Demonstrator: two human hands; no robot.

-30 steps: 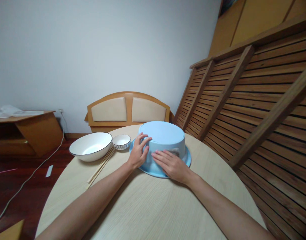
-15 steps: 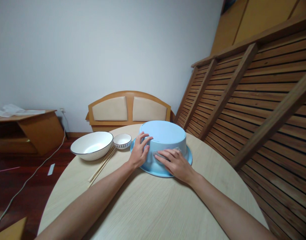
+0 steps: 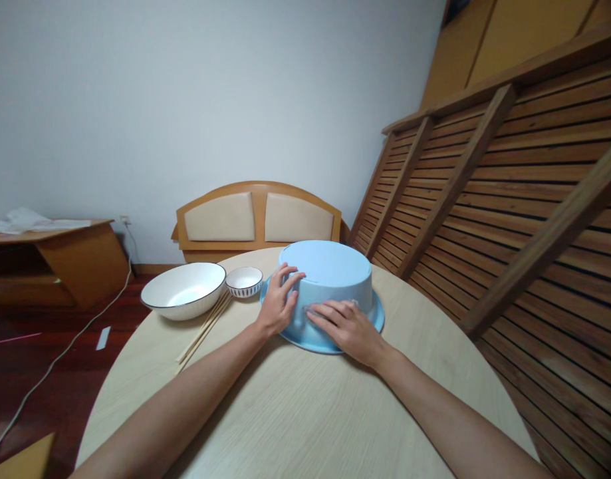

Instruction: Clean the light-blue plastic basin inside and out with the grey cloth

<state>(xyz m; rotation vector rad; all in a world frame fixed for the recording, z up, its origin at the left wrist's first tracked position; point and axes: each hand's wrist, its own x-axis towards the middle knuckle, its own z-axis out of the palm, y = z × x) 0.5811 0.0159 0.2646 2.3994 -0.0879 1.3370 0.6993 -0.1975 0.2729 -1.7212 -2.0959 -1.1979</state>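
Note:
A light-blue plastic basin [image 3: 330, 263] stands upside down on the table, its flat base up and its wide rim on the tabletop. My left hand [image 3: 276, 303] rests against the basin's left side with fingers spread and bent, the fingertips near the upper edge. On the front wall lies my right hand [image 3: 348, 329], fingers together, pressing a small grey scrubbing cloth [image 3: 312, 311] to the basin. Most of that cloth is hidden under the fingers, so its exact kind is unclear.
Left of the basin stand a small striped bowl [image 3: 244, 282] and a large white bowl [image 3: 184, 291], with several wooden chopsticks [image 3: 204, 334] beside them. All are on the round wooden table [image 3: 295, 412]. A slatted wooden frame [image 3: 485, 193] leans close on the right.
My right hand has shifted slightly left and down along the basin's front wall, and less of the grey cloth shows. My left hand and the basin stay in place.

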